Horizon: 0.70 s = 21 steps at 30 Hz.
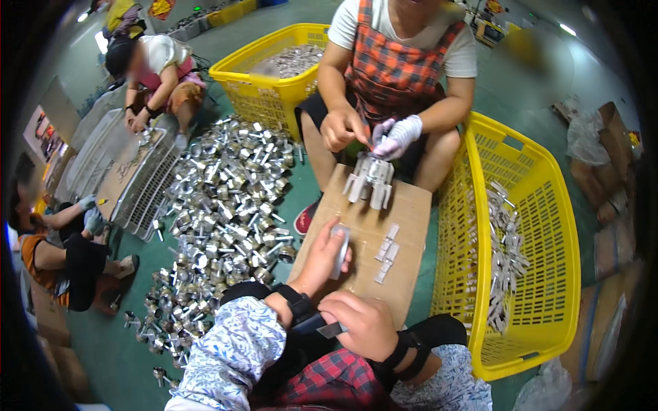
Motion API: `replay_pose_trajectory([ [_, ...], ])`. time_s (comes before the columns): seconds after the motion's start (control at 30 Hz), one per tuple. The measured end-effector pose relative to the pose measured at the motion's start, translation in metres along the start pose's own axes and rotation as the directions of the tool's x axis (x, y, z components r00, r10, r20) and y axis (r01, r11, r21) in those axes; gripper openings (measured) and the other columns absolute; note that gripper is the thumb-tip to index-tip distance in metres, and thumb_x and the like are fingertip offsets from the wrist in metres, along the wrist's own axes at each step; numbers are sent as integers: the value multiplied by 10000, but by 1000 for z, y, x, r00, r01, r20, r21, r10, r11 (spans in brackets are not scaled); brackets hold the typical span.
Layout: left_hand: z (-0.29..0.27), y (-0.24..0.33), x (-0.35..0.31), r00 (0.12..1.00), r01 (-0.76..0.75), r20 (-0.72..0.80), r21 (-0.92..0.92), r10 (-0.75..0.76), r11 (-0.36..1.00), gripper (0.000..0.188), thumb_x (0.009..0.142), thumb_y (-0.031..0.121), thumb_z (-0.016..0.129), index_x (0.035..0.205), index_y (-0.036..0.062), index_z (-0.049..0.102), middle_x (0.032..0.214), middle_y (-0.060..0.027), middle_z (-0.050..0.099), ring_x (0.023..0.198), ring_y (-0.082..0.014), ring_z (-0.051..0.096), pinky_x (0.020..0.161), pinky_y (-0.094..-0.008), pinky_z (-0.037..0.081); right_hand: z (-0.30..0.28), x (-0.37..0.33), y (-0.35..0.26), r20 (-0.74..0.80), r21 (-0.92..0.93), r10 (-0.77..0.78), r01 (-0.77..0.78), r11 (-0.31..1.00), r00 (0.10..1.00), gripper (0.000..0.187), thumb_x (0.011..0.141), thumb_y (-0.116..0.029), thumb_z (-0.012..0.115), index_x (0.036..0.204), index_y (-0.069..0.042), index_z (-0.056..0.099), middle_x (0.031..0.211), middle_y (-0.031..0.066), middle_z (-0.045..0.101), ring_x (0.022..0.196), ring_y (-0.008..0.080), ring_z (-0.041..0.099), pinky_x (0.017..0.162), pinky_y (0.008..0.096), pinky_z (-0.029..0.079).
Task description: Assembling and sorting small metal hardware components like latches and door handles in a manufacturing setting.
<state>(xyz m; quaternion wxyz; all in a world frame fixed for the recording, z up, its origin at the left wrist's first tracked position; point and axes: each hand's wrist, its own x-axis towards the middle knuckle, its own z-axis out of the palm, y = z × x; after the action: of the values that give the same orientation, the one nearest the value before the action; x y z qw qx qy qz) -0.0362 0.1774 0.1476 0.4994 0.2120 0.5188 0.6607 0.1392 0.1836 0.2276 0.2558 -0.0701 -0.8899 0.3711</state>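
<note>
1. Two hands grasp parts: the left hand [319, 259] holds a pale flat piece [340, 253] above the cardboard sheet [412, 240]; the right hand [367, 325] grips a grey blade [332, 329].
2. Piece position: ahead and slightly left of the right hand; long axis pointing mainly away from the wearer.
3. Loose clear pieces [391, 233]: right of the left hand, the nearer one.
4. Fingers partly cover the held piece; the blade's gripped end is hidden.

Held piece [341, 251] — whitish; cardboard [346, 214] — brown
</note>
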Motion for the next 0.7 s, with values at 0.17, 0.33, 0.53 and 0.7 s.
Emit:
replay_pose_trajectory([
  [0.17,2,-1,2,1000,-4,12,24,4,1000,502,1070,276,455,1518,94,322,757,-89,583,546,-154,536,534,-273,464,2,-3,6,13,-24,-30,30,999,999,430,639,24,685,1053,-78,625,1029,42,612,760,271,663,642,389,517],
  [0.33,1,-4,3,1000,-11,14,35,10,999,508,1070,281,455,1520,90,318,754,-89,579,545,-155,534,538,-274,465,2,-2,6,29,-23,-29,29,999,999,431,642,21,690,1058,-73,624,1048,45,603,754,271,659,641,386,518],
  [0.53,1,-5,2,1000,-4,23,43,3,999,517,1068,293,462,1521,91,317,762,-91,582,554,-155,540,539,-273,464,-2,2,-1,6,-15,12,-12,1000,1000,267,729,0,709,987,-52,666,984,63,666,745,277,672,620,367,517],
  [0.7,2,-6,4,1000,-4,23,32,4,999,516,1067,288,464,1521,93,318,756,-93,584,548,-156,539,540,-273,463,-2,1,3,13,-13,10,-10,1000,1000,270,727,0,710,988,-52,666,994,61,666,745,279,673,619,373,519],
])
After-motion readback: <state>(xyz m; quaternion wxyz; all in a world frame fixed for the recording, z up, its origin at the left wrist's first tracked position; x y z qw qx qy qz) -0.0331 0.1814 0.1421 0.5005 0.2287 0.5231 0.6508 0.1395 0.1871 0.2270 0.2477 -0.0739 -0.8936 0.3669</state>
